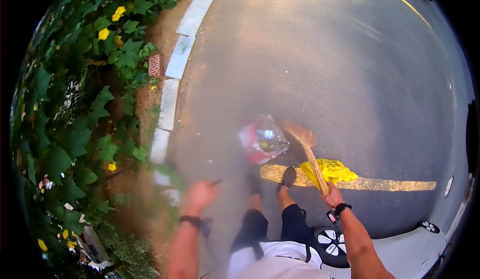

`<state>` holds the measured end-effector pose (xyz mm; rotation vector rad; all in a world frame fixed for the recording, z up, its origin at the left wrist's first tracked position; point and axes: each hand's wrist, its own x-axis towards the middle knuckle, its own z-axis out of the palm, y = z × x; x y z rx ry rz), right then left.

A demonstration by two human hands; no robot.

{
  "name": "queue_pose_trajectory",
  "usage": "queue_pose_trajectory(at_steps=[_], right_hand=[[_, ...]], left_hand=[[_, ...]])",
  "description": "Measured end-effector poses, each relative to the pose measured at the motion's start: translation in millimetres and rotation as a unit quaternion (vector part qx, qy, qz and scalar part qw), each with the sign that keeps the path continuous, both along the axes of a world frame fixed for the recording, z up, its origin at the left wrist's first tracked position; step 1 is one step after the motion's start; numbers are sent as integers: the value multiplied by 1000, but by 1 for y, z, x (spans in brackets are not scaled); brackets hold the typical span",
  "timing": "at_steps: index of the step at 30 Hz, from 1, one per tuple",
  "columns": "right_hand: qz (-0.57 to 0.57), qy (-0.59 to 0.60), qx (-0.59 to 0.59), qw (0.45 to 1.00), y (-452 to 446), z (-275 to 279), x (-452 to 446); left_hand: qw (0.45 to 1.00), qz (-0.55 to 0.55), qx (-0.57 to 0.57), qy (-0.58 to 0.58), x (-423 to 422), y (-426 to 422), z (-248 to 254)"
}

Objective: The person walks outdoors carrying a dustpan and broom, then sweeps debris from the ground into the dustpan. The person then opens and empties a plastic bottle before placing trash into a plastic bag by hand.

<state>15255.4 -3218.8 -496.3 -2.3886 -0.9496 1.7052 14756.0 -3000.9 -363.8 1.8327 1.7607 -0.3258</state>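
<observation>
My right hand [332,196] is closed around the handle of a straw broom [310,154], whose brown head [300,130] points forward at the asphalt. A crumpled yellow plastic bag [335,171] shows beside the handle, just ahead of that hand; I cannot tell whether the hand also holds it. My left hand [202,196], blurred, is closed with a short dark tip [216,182] sticking out; the rest of that object is hidden. Ahead of my feet is a blurred clear, red and white bag-like thing [265,140] with a bottle-like item inside.
Pale kerb stones [170,104] run along the left, with a leafy bed [75,129] and a red perforated brick [155,65] beyond. A yellow painted line [390,184] crosses the asphalt [350,79]. A white car [390,249] stands close at the right.
</observation>
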Motion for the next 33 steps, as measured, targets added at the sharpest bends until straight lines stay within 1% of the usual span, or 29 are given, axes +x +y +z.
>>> queue_pose_trajectory(at_steps=[2, 5, 7, 8, 9, 10, 11, 12, 13, 15, 16, 17, 20, 21, 24, 26, 28, 30, 31, 32, 33], right_hand=[[17, -19, 33, 999, 1, 11, 2], [-2, -42, 41, 998, -4, 24, 9], [-1, -52, 50, 997, -5, 36, 10], [-3, -62, 71, 996, -20, 18, 19], [-11, -62, 59, 996, -24, 14, 25], [-41, -31, 81, 995, -24, 17, 27], [-43, -24, 66, 997, -19, 27, 25], [-51, -49, 38, 997, -6, 50, 14], [-70, -28, 37, 996, 0, 56, 11], [-85, -26, 42, 995, 14, 77, -1], [-103, -22, 36, 994, 23, 91, -11], [-105, -17, 49, 993, 24, 93, -13], [-108, -17, 63, 992, 41, 114, -31], [-97, -22, 62, 993, 50, 130, -40], [-68, -22, 82, 994, 69, 153, -56], [-66, -32, 104, 992, 77, 161, -62], [-61, 3, 98, 993, 88, 173, -67], [4, -30, 68, 997, 97, 197, -85], [37, -48, 55, 997, 101, 217, -105], [49, -14, 60, 997, 106, 229, -125], [65, 10, 56, 996, 112, 218, -120]], left_hand=[[1000, 1, 3, 7, -20, -8, -7], [999, 24, -7, -35, -43, -15, 4], [998, 41, -30, -38, -69, -27, -9], [997, 57, -40, -35, -85, -36, -12], [996, 60, -66, -32, -94, -40, -9], [993, 64, -90, -28, -98, -39, -6], [994, 56, -80, -38, -103, -40, 0], [995, 44, -70, -49, -108, -41, 6], [994, 47, -77, -54, -116, -44, 4], [992, 48, -90, -69, -133, -55, -12], [991, 55, -85, -84, -140, -63, -19], [990, 61, -77, -100, -147, -71, -29], [988, 65, -73, -124, -157, -90, -21], [987, 67, -75, -127, -160, -100, -17], [982, 109, -48, -149, -163, -150, -4], [973, 163, -13, -162, -165, -190, 10], [961, 223, 7, -163, -166, -234, 25], [944, 290, 13, -159, -164, -276, 42], [931, 333, 1, -146, -162, -292, 61], [920, 365, 12, -145, -159, -310, 66], [906, 397, 24, -143, -153, -329, 72]])
